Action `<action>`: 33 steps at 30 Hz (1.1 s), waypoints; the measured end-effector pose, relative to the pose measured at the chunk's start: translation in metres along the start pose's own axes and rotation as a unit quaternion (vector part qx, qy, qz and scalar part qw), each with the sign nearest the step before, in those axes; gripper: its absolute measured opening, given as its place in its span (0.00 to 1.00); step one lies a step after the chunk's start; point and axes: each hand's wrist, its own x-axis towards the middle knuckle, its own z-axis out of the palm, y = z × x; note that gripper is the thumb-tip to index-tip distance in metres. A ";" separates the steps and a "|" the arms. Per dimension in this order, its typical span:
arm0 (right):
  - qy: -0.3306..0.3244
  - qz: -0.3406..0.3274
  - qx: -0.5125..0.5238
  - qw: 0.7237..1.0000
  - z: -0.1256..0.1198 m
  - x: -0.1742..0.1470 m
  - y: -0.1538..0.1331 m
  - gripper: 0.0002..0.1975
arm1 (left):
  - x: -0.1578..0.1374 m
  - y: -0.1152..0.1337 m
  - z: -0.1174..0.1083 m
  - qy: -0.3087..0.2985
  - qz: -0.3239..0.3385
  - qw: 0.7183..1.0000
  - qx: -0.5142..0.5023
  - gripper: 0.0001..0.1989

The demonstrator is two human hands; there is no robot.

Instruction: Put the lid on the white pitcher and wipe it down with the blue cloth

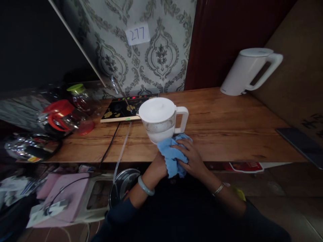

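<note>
— Dark sleeves [121, 213] nearest the lens. Beyond them, both hands at the table's front edge. State of grip?

— Right hand [193, 159]: fingers bent over a blue cloth [171, 154], grasping it. Left hand [160, 165]: largely covered by the cloth; cannot tell how firmly it holds.

— Cloth handling?

— Judged soft, limp and light; bunched, with loose folds hanging past the front edge. Best taken by a gathered fold, palm behind it. Whether damp: not determinable.

— Next outward?

— Clear jug [159, 129] with white lid [157, 109], upright on the table [227, 134], near the front edge and left of its middle. Cloth overlaps the jug's foot in this view; contact unconfirmed. White handle [185, 118] toward the table's right end, no hand on it.

— Jug handling?

— Appears part-filled with clear liquid, so probably weighty. Walls look like glass: stiff, fragile, slippery if wet. Hold by the handle, other hand under the base through cloth; lid may be loose, so not by that.

— Farther back?

— Black panel [113, 112] with gold flowers by the back edge, left of middle. White kettle [239, 74] upright toward the back right corner, well apart from the jug.
</note>
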 end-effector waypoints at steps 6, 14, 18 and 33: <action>0.017 0.054 0.013 0.998 0.001 -0.004 0.008 0.19 | -0.021 0.007 -0.020 -0.045 0.090 0.993 0.059 0.14; 0.022 0.024 0.108 0.994 0.022 0.006 -0.040 0.29 | -0.060 0.005 0.000 0.125 -0.033 0.977 -0.167 0.41; -0.081 -0.014 0.138 0.987 0.018 0.014 -0.057 0.31 | -0.064 -0.002 -0.006 0.297 -0.153 0.914 -0.230 0.30; 0.034 0.182 0.132 0.974 0.027 -0.004 0.009 0.15 | 0.031 -0.077 -0.085 0.265 -0.017 0.926 0.267 0.25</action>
